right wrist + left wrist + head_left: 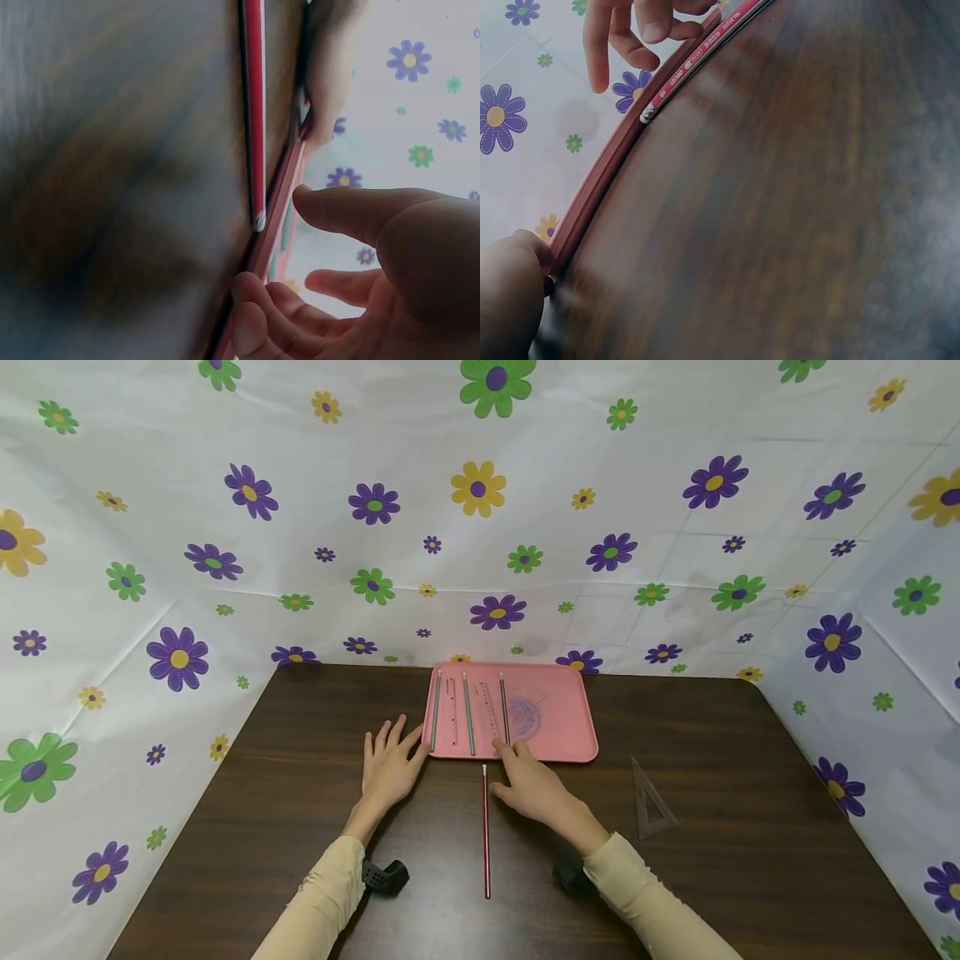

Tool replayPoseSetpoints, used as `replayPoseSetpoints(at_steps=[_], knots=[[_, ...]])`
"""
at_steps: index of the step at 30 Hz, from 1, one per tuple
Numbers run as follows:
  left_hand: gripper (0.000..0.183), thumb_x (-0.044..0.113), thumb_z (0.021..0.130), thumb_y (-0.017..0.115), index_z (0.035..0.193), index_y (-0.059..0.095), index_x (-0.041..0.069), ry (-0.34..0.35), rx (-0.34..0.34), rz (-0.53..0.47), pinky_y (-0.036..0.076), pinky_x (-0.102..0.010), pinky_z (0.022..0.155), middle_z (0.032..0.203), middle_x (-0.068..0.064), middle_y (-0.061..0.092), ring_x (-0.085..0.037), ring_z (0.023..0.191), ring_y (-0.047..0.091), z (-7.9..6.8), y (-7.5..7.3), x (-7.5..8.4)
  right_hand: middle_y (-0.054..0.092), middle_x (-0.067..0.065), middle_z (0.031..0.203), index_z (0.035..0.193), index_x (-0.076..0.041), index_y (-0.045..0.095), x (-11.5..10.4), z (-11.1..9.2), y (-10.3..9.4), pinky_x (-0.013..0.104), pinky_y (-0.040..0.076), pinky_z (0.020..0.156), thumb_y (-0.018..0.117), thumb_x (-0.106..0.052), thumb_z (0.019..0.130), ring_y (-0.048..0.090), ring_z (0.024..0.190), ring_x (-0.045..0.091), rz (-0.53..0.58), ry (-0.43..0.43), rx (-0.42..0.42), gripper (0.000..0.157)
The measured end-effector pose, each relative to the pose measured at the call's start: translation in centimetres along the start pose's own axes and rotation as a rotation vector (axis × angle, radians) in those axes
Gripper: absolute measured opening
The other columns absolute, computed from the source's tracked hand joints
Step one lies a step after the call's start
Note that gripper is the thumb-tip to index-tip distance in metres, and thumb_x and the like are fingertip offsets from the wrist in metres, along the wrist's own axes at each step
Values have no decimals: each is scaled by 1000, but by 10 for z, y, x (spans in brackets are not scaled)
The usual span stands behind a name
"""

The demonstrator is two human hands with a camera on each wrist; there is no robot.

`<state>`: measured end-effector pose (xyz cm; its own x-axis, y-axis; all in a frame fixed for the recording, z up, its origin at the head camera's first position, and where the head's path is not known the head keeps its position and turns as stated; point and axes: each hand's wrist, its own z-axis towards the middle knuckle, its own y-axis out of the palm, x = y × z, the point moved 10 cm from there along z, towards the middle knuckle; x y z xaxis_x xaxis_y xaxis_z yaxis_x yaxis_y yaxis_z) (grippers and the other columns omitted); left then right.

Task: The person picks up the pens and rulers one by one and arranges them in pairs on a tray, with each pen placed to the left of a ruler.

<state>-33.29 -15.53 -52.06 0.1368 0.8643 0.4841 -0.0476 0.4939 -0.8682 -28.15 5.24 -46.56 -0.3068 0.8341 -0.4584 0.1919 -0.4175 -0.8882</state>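
Note:
A pink tray (558, 752) lies at the back of the table. In it are two green pencils (468, 714), two clear rulers (452, 712), a dark pencil (504, 702) and a bluish clear protractor (525, 717). My left hand (390, 770) spreads its fingers beside the tray, its thumb touching the front left corner. At the tray's front rim, my right hand (536, 785) rests its fingertips near the dark pencil's lower end; its thumb stands apart in the right wrist view. A red pencil (486, 835) lies on the table between both hands, its white-tipped end toward the tray.
A clear triangular set square (649, 802) lies on the dark wooden table (720, 877), right of my right hand. Behind the table hangs a white flowered cloth (420, 452), close to the tray's back edge.

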Motion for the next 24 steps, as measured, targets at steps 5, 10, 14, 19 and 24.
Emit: replayPoseSetpoints(at_steps=[5, 10, 14, 19, 24], knots=[[52, 50, 105, 39, 149, 48, 25, -2, 5, 8, -4, -62, 121, 164, -10, 26, -36, 153, 13, 0, 0, 0, 53, 21, 115, 147, 1, 42, -10, -7, 7, 34, 49, 59, 75, -22, 88, 53, 72, 18, -3, -15, -9, 71], [52, 50, 105, 39, 150, 47, 25, 0, 6, 2, -5, -61, 121, 165, -9, 25, -35, 153, 12, 0, 1, -1, 55, 22, 119, 146, 2, 43, -15, -12, 15, 38, 54, 65, 75, -23, 88, 59, 79, 20, -28, -31, 1, 71], [53, 51, 104, 38, 150, 47, 25, -4, 7, 5, -5, -61, 121, 165, -10, 25, -36, 153, 12, 0, 2, -2, 54, 19, 114, 147, 4, 41, -21, -16, 20, 32, 50, 58, 75, -22, 88, 54, 74, 17, -19, -57, 4, 73], [53, 51, 104, 39, 150, 47, 25, -5, 8, 11, -4, -62, 121, 164, -10, 25, -36, 153, 12, -1, 2, -2, 53, 13, 104, 148, 4, 41, -24, -21, 24, 26, 42, 52, 75, -24, 88, 47, 67, 13, -17, -49, -16, 74], [52, 49, 104, 40, 149, 48, 24, 0, 15, 6, -4, -62, 121, 164, -11, 27, -36, 153, 13, -1, 0, 0, 56, 16, 109, 146, 5, 43, -27, -26, 27, 32, 49, 58, 76, -27, 87, 53, 70, 15, -52, -40, -16, 75]])
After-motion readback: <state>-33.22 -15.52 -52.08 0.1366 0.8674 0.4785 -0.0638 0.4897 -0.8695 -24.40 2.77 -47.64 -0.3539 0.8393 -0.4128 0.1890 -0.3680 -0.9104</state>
